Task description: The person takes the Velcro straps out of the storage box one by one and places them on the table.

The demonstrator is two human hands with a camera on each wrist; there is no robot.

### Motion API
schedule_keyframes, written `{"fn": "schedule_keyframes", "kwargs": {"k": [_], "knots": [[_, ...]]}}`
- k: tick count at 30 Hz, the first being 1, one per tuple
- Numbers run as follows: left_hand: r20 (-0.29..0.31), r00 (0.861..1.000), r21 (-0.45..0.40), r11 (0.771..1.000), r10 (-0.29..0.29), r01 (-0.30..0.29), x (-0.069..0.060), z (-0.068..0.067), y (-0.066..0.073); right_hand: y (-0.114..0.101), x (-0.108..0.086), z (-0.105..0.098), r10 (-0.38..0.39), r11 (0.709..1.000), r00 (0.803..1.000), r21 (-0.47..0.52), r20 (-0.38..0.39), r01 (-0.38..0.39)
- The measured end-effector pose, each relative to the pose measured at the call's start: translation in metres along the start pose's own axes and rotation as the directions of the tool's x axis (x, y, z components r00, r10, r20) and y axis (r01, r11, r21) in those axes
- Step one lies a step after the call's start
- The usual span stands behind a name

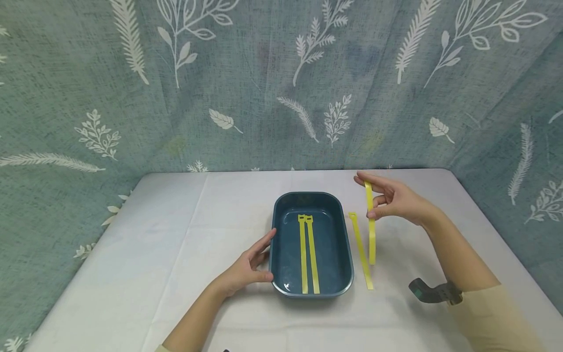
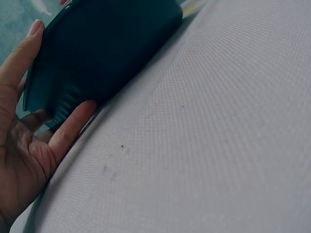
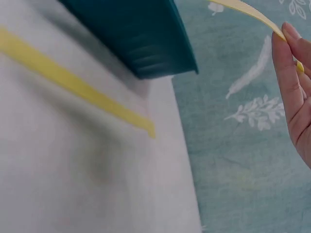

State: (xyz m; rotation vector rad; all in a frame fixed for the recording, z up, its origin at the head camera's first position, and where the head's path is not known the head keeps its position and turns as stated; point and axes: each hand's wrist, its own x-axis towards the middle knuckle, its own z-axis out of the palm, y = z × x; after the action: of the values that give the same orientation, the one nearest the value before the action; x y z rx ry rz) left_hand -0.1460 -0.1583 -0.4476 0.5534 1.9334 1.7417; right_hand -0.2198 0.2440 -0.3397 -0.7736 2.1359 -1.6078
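A dark teal rectangular tray (image 1: 333, 254) stands on the table, with two yellow slotted cable ties (image 1: 304, 259) lying side by side in it. My left hand (image 1: 243, 271) touches the tray's left wall, thumb and fingers spread along it; the left wrist view has the same hand against the outer wall (image 2: 107, 53). To the right of the tray my right hand (image 1: 398, 200) pinches a yellow cable tie (image 1: 372, 244), which hangs down above the table. Between that hand and the tray another yellow cable tie (image 1: 361, 252) lies flat on the cloth, its slotted end pointing away.
A white cloth (image 1: 189, 220) covers the table. Behind it hangs a grey-green curtain (image 1: 255, 107) with white leaf prints. A dark strap-like device (image 1: 435, 292) is worn on the right wrist.
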Motion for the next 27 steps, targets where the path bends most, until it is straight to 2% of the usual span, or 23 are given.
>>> {"fn": "schedule_keyframes", "kwargs": {"k": [19,27], "knots": [[0.015,1.0,-0.009,1.0,0.002,-0.002,-0.001,0.0,0.001,0.035,-0.032,0.004,0.113,0.994,0.993,0.012,0.017,-0.113],[0.012,1.0,-0.014,1.0,0.007,-0.007,-0.002,-0.001,0.001,0.053,-0.038,0.008,0.087,0.995,0.994,0.046,0.073,-0.091]]}}
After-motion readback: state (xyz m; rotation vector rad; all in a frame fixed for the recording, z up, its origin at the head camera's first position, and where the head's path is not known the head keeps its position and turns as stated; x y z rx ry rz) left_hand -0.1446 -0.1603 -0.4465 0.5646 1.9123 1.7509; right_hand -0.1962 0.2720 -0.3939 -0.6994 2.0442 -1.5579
